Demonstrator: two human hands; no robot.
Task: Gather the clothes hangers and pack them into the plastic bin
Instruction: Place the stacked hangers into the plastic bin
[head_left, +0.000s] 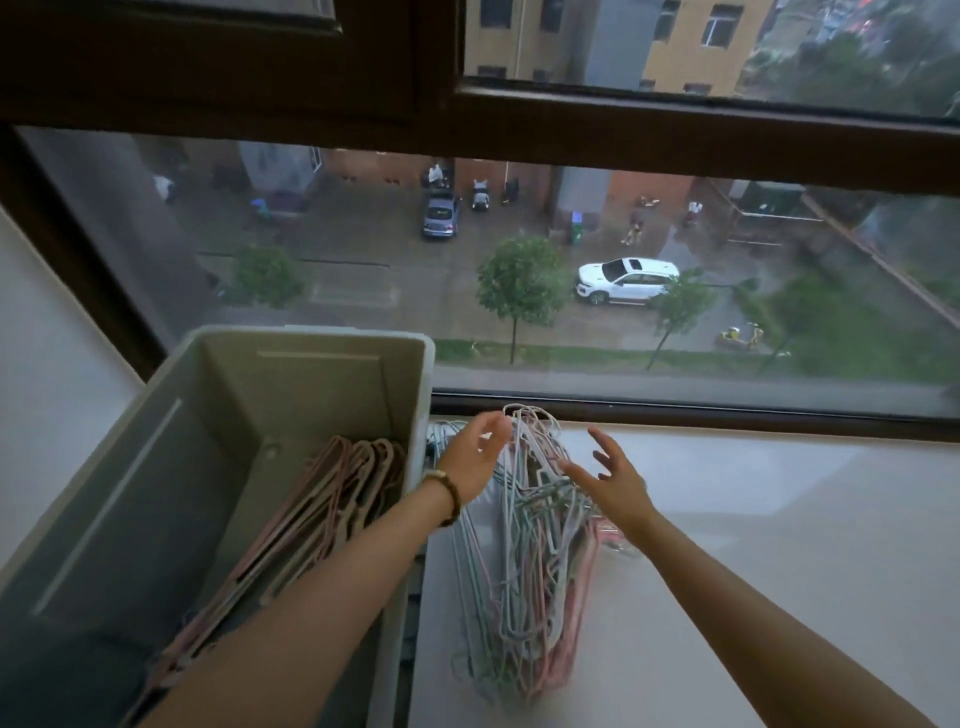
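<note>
A tangled heap of thin hangers (524, 587) in pale blue, green and pink lies on the white sill, their hooks pointing toward the window. My left hand (470, 457) reaches across from the bin side and pinches the hooks at the heap's top end. Just to the right, my right hand (610, 480) hovers over the heap, fingers spread, holding nothing. On the left stands the grey plastic bin (311, 358), with a row of pink hangers (322, 519) lying inside along its right wall.
The white sill (779, 545) stretches away to the right of the heap. A dark brown window frame (675, 410) runs close behind the hangers, with glass above it. A white wall (47, 364) stands left of the bin.
</note>
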